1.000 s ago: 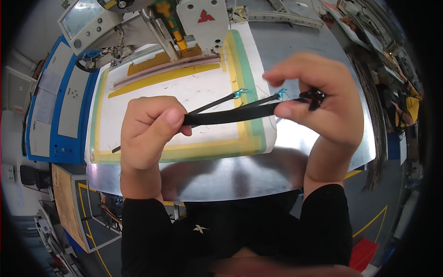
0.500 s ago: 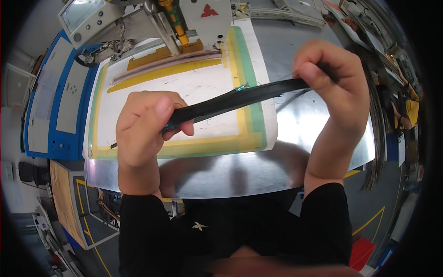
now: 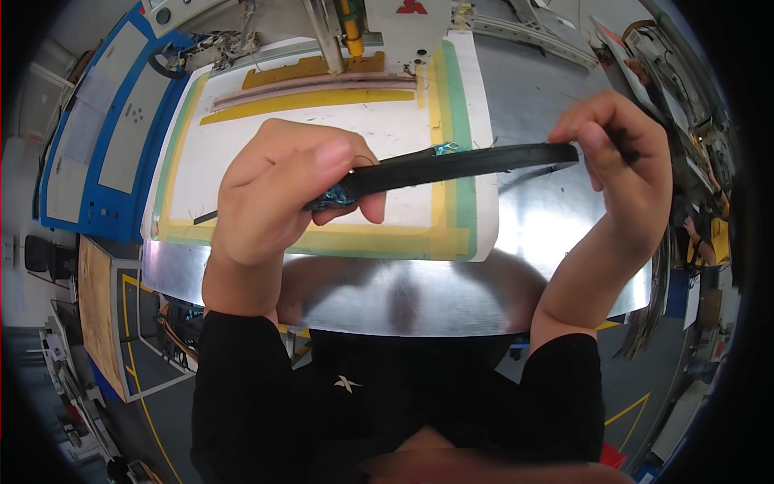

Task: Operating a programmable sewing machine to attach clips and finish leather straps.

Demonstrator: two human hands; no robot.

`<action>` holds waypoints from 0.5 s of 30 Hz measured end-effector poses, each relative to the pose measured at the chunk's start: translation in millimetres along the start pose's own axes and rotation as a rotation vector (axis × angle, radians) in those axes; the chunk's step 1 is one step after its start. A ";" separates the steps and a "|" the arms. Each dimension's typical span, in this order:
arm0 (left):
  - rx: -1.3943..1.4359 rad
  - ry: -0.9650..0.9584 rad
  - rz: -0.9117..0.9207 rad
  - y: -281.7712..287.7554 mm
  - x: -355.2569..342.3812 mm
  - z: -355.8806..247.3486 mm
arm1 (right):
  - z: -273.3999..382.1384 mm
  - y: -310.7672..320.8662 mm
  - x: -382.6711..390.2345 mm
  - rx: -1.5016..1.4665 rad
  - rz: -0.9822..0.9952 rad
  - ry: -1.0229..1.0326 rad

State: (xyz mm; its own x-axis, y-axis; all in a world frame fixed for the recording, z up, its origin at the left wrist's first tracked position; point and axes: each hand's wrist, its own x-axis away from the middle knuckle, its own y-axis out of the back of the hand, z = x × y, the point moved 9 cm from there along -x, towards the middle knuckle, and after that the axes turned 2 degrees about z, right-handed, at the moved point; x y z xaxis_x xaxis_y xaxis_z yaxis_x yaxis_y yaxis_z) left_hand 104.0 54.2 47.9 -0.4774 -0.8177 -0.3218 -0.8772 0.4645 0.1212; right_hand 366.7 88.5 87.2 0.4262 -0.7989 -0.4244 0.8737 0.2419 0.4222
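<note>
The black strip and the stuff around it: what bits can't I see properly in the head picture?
- Head view: the part of the black strip inside the left hand, covered by its thumb and fingers.
- Head view: whether the right hand touches the strip; its fingertips are blurred.
- Head view: where the thin dark piece runs behind the left hand, which hides it.
- Head view: the white machine's top, cut off by the upper edge.
</note>
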 end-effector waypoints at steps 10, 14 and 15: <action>-0.013 -0.043 0.046 -2.6 -2.6 -4.3 | 0.4 0.3 1.4 0.029 -0.020 -0.021; -0.012 -0.038 0.035 -3.9 -1.7 -5.7 | 3.8 -1.5 1.4 0.044 -0.028 0.016; -0.003 -0.028 0.028 -3.6 -1.5 -5.3 | 4.0 -1.6 1.6 0.045 -0.028 0.015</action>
State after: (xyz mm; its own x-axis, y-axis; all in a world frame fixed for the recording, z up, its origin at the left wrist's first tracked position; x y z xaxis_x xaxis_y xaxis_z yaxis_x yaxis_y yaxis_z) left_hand 107.6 51.9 52.8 -0.5005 -0.7942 -0.3446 -0.8635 0.4863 0.1333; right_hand 365.0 84.7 89.1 0.4053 -0.7965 -0.4486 0.8742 0.1941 0.4451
